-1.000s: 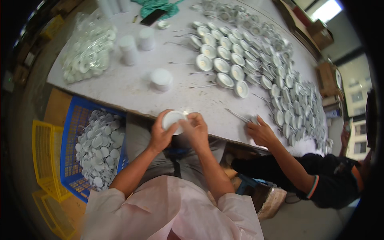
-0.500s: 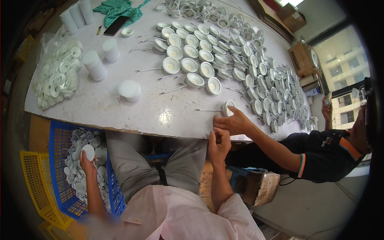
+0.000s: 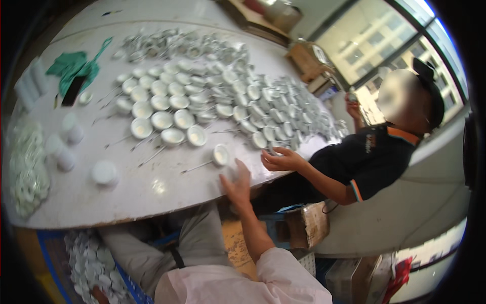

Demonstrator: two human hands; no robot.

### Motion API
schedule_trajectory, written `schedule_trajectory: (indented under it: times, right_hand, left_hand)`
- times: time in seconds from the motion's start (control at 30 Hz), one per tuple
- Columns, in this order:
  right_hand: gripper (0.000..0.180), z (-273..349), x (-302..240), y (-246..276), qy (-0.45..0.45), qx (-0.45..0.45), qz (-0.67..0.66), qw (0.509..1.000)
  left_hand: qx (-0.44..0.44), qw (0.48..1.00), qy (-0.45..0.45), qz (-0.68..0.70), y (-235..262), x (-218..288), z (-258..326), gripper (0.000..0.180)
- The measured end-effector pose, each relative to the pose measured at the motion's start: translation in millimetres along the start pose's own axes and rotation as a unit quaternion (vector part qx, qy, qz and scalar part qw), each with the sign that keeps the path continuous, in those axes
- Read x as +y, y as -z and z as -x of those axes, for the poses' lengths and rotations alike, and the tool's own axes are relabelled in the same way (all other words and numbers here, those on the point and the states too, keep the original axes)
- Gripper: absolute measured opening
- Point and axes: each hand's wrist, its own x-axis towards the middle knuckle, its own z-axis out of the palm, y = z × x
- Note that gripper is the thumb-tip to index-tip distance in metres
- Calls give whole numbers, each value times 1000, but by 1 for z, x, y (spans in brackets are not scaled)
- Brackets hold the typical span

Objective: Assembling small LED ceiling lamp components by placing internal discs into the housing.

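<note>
My right hand (image 3: pixel 238 185) reaches over the table's near edge with its fingers apart and nothing in it. Just beyond its fingertips lies a round white downlight (image 3: pixel 220 155), face up, its thin cable pointing left. At the lower left, only a blurred bit of my left hand (image 3: pixel 99 295) shows, down among white lamp parts (image 3: pixel 96 263) in a blue basket (image 3: pixel 49 259). Its fingers and anything in them are hidden. To the right of my right hand, a co-worker's hand (image 3: pixel 283 160) is at the edge of the massed downlights (image 3: pixel 276 114).
Rows of downlights (image 3: pixel 162 120) cover the table's middle. White cylinders (image 3: pixel 105 173), a bag of white rings (image 3: pixel 28 175), a dark phone (image 3: pixel 74 91) and a green cloth (image 3: pixel 76 68) lie at left. The co-worker (image 3: pixel 364 157) sits close on the right.
My right hand has opened and moved forward over the table. The co-worker's hand has left the single downlight. My left hand has dropped lower into the basket; the view has swung right.
</note>
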Motion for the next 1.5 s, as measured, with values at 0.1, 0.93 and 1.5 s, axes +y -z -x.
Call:
schedule_trajectory:
  times: [0.1,0.93,1.5]
  right_hand:
    - [81,-16,4,-13,-49,-49,-41,997]
    - [86,16,-143,10,95,-180,-265,942]
    - [76,39,-206,-14,-30,-419,-438,795]
  left_hand:
    - [-3,999,-27,18,-29,14,5,38]
    - [-246,900,-331,140,-116,587,141,64]
    - [-135,926,-255,242,-135,545,126,73]
